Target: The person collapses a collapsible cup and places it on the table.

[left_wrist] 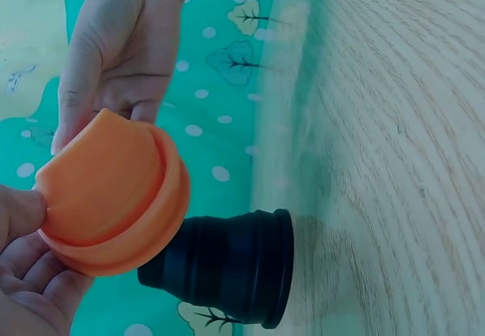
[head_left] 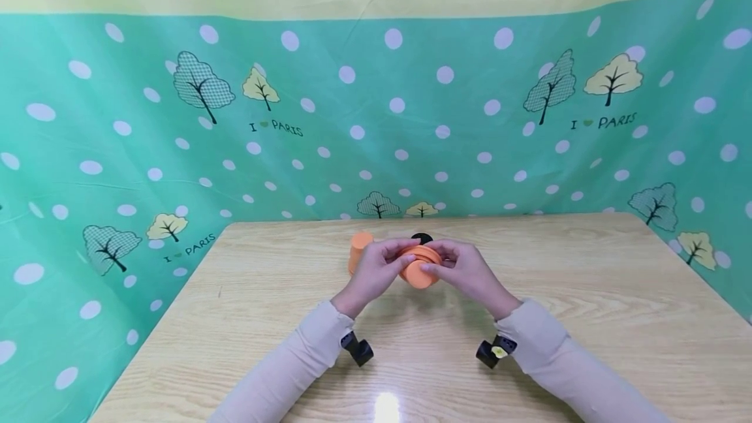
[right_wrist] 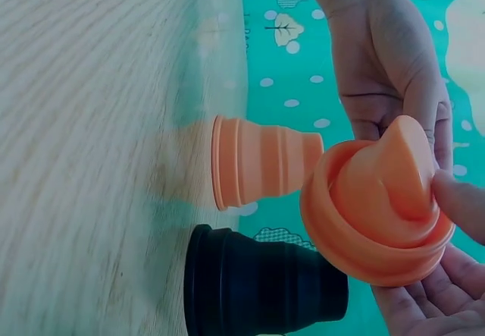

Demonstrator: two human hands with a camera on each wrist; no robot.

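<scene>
Both hands hold an orange collapsible cup (head_left: 420,277) up over the table, its base tilted and its walls partly folded into the wide rim. My left hand (head_left: 378,273) grips the rim from the left, thumb on the near side. On the other side, my right hand (head_left: 470,273) presses its thumb against the cup's tilted base, with its fingers under the rim. Behind them a black collapsible cup (left_wrist: 220,268) stands upside down on the table. To its left is a second orange cup (right_wrist: 265,163), also upside down and fully extended.
The wooden table (head_left: 247,318) runs back to a green dotted cloth (head_left: 423,168) hanging behind and at the sides. Black wrist cameras (head_left: 360,350) hang below both sleeves. A bright light reflection lies near the front.
</scene>
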